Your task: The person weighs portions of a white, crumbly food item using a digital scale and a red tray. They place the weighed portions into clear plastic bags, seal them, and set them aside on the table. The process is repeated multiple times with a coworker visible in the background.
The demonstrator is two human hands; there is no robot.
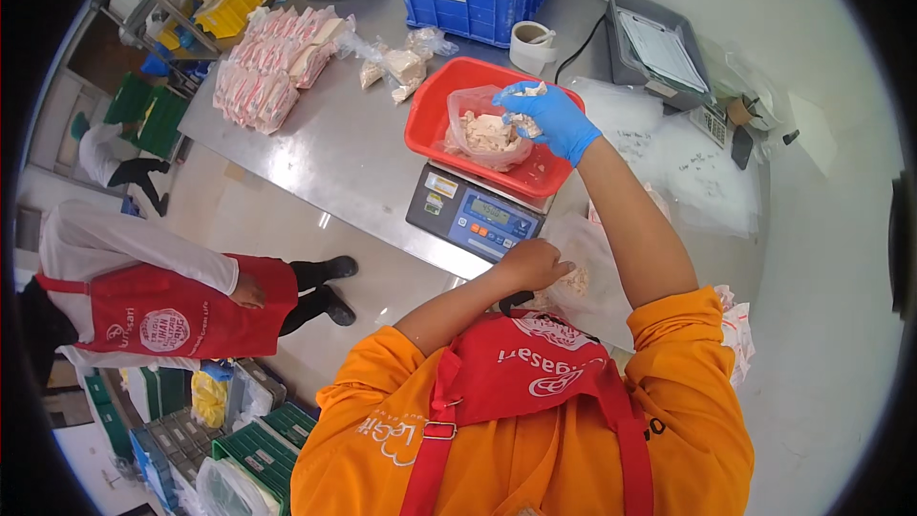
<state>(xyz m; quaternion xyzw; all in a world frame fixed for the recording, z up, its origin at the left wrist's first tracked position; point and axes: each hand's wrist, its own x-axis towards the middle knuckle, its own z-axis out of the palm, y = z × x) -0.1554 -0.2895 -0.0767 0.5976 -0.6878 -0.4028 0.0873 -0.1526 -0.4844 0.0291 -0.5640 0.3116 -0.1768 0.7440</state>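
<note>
My right hand [548, 118], in a blue glove, grips pale crumbly chunks [526, 125] above a clear plastic bag [458, 104]. That bag stands open with more of the pale crumbly food [483, 132] inside. It sits in a red plastic tub [423, 122] on a digital weighing scale [473, 211] with a lit display. Bare and curled, my left hand [534, 263] is by the scale's front right corner. Its fingertips are hidden, so I cannot tell whether it holds anything. Just beyond its thumb lies another clear bag [573, 290] with pale crumbs.
Stacked printed packets [265, 72] and small filled bags [401, 68] lie left on the steel table [344, 129]. Behind are a lined blue crate [466, 14], a tape roll [530, 46] and a grey document tray [655, 50]. Plastic sheets [688, 158] lie right. A co-worker [172, 301] stands left.
</note>
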